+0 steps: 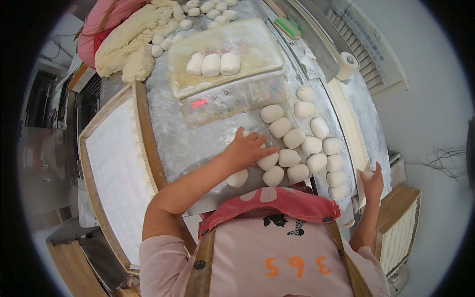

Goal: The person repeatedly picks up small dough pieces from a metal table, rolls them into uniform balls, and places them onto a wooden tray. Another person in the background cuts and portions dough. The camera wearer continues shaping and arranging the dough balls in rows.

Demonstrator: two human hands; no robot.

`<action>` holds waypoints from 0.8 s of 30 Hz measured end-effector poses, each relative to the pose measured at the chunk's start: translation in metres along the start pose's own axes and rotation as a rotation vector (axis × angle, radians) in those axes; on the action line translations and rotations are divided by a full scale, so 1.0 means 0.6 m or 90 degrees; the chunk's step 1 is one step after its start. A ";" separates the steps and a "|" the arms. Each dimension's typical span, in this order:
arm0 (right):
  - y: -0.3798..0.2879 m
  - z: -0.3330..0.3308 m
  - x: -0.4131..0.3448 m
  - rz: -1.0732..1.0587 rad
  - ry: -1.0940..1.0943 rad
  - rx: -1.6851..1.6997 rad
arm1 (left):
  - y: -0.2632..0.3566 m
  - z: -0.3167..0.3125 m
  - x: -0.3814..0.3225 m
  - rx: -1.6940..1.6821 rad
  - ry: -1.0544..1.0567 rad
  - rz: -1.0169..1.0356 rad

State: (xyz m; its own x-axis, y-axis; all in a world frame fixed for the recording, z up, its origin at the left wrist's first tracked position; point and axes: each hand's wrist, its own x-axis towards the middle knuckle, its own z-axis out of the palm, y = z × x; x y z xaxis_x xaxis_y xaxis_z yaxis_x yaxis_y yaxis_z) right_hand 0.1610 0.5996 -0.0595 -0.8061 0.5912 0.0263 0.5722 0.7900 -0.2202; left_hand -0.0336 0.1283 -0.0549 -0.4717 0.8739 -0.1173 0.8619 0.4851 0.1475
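My left hand point(246, 150) lies over the floured metal table with its fingers spread over a few dough pieces at the left edge of a group of white dough pieces point(294, 138). A bit of dough shows between its fingers; whether it grips any is unclear. My right hand point(372, 182) holds a small dough piece point(367, 175) at the near end of the machine's pale belt point(350, 128). Three dough pieces point(211, 65) stand side by side on the floured tray point(256, 41) of a digital scale point(233, 98) with a lit red display.
At left a wooden-framed tray point(148, 137) with white cloth holds a row of dough pieces. A large dough mass point(130, 41) and more pieces lie at the far left, beside a person in pink point(89, 41). A green brush point(288, 28) lies by the machine. Another wooden tray point(397, 208) stands lower right.
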 end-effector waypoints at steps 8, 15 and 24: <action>-0.075 0.022 0.080 -0.142 0.000 -0.001 | -0.029 -0.005 -0.048 -0.092 0.014 -0.205; -0.196 0.038 0.169 -0.191 -0.036 0.002 | -0.076 -0.003 -0.092 -0.055 0.077 -0.346; -0.262 0.078 0.251 -0.223 -0.054 0.032 | -0.078 -0.045 -0.068 -0.105 -0.003 -0.242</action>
State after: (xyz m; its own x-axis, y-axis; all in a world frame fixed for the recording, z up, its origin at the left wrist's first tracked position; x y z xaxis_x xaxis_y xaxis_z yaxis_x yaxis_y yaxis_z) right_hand -0.0575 0.5569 -0.0666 -0.9628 0.2686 0.0286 0.2523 0.9322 -0.2595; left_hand -0.0597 0.0707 -0.0305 -0.7493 0.6318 -0.1986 0.5850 0.7719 0.2487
